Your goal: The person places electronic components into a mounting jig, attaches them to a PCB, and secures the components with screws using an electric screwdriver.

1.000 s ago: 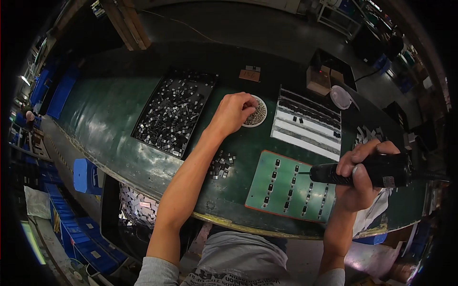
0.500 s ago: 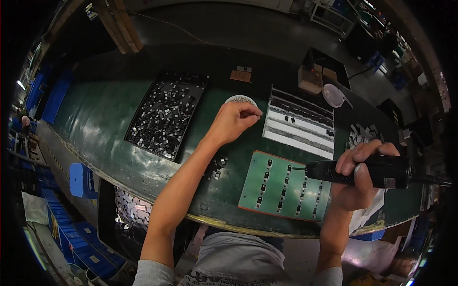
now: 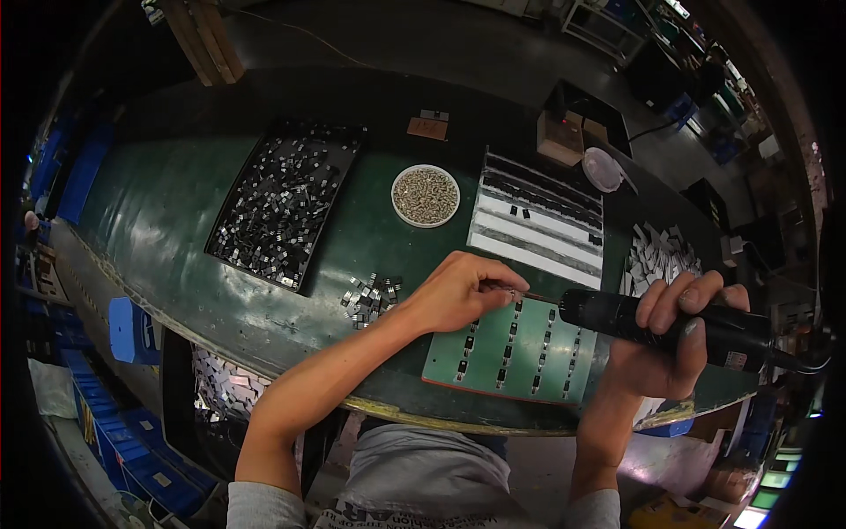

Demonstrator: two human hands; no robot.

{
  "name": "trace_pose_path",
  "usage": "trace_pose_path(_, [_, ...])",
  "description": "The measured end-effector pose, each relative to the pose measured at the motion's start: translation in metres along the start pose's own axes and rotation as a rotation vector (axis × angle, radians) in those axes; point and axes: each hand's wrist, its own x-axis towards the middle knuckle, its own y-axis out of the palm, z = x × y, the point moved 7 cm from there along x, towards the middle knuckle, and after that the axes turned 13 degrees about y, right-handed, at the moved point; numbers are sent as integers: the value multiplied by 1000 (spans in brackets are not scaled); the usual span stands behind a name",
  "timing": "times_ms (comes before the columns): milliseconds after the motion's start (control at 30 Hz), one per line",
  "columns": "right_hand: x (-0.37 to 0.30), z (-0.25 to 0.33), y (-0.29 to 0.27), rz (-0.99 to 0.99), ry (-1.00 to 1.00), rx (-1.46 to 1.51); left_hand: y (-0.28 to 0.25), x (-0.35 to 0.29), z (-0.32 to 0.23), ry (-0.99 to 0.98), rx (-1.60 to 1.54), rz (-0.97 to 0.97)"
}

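At the far left of the green desk (image 3: 159, 212) lies a black tray (image 3: 286, 204) heaped with small dark metal-legged parts, and just near of its right corner a little loose pile of the same parts (image 3: 370, 298) sits on the mat. Right of the tray, toward the far side, stands a white dish of screws (image 3: 426, 196); a second ago the left hand was reaching into that dish, and half a second ago it was lifting away from it. Now the left hand (image 3: 458, 291) has come back to the near side, fingers pinched together on something too small to make out, probably a screw, held just at the far edge of the green fixture plate (image 3: 515, 348) with its rows of seated dark parts. Beyond the plate lies a striped white and black rack (image 3: 538, 220) with a few parts in its channels. The right hand (image 3: 665, 339) stays clamped around the black electric screwdriver (image 3: 670, 322), held level with its tip pointing left, almost meeting the left fingertips over the plate. So the pick from the dish looks finished, and the work has moved on to placing and driving at the plate. Farther right, a heap of pale metal pieces (image 3: 661, 256) rests near the desk edge.
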Motion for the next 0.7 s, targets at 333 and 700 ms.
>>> trace_pose_path(333, [-2, -5, 2, -28, 10, 7, 6, 0, 1, -34, 32, 97])
trace_pose_path(700, [-2, -10, 3, -48, 60, 17, 6, -1, -2, 34, 62, 100])
